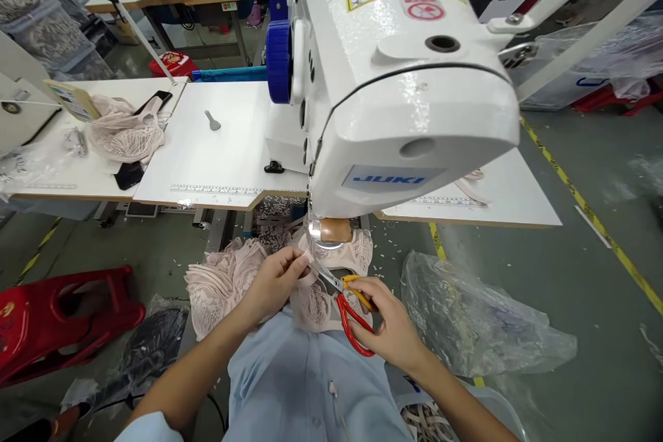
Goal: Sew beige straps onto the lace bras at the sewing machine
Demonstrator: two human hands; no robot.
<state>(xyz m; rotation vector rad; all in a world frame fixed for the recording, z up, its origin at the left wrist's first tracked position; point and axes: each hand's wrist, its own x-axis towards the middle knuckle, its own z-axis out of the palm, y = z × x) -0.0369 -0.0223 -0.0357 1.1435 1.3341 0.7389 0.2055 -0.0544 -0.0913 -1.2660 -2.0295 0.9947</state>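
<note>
My left hand (274, 281) pinches a pale pink lace garment (222, 283) just below the sewing machine head (394, 76). Red and yellow handled scissors (348, 304) sit in my right hand (391, 328), fingers through the loops. Their blades point up-left and meet the fabric right at my left fingertips. The lace piece spreads over my lap, under the machine's needle area (334, 229). Both hands are close together, a little in front of my light blue shirt (300, 380).
A white table (217, 152) holds a ruler strip, a small grey tool (212, 121) and a heap of pink lace (127, 131). A red plastic stool (56, 318) stands left. A clear plastic bag (476, 318) lies right. A bin of strips (427, 421) sits bottom right.
</note>
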